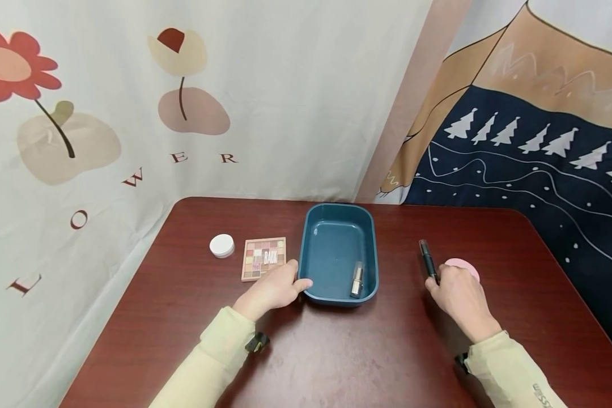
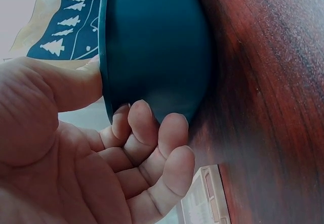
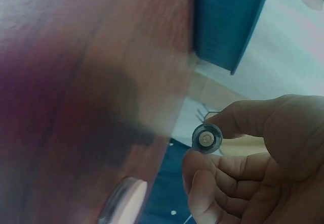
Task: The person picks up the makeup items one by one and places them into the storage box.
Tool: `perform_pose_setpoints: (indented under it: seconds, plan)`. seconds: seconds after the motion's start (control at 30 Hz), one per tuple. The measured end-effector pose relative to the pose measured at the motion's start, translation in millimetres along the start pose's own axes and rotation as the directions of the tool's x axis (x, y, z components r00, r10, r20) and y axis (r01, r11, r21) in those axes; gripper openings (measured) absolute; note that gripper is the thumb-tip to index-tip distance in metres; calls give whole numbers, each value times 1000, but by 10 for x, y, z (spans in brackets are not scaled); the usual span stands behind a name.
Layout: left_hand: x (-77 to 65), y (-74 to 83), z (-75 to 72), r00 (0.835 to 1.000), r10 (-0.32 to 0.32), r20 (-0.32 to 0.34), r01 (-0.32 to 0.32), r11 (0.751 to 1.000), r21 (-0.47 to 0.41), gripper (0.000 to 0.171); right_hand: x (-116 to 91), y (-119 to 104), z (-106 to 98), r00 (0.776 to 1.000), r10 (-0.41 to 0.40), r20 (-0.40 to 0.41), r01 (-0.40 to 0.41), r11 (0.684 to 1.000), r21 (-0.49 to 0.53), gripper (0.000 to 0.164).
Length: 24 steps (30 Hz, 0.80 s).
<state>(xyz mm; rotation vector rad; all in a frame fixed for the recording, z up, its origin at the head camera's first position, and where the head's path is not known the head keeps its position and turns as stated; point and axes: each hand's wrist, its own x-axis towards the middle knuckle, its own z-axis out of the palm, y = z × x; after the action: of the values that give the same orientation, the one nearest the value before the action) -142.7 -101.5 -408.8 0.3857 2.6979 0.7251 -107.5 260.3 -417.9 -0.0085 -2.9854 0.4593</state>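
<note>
Right hand (image 1: 461, 294): grip pinching, thumb and fingertips closed on the near part of a dark tube (image 1: 427, 258). Tube: slim, long axis pointing away from the person, far end leaning slightly left; appears clear of the desk (image 1: 367, 351); seen nearly end-on in the right wrist view.

Principal relation: blue tray (image 1: 331, 243) lies left of the tube, well apart, bare desk between; its long axis also runs away from the person, roughly parallel to the tube's. The tray's right wall faces the right hand.

Left hand (image 1: 272, 290): grip pinching the tray at its near left corner, thumb over the rim, bent fingers against the outer wall.

Inside tray: one lipstick (image 1: 357, 280), near right corner.

Outlying: pink round item (image 1: 464, 266), beyond the right hand, partly hidden; makeup palette (image 1: 262, 252), just left of the tray; white jar (image 1: 221, 246), farther left.
</note>
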Motion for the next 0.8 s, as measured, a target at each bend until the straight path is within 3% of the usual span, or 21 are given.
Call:
perform_pose_setpoints:
  seconds: [0.8]
  plan:
    - [-4, 7, -3, 1000, 3, -4, -3, 1000, 2, 32, 124, -475, -183, 994, -102, -27, 103, 994, 40, 27]
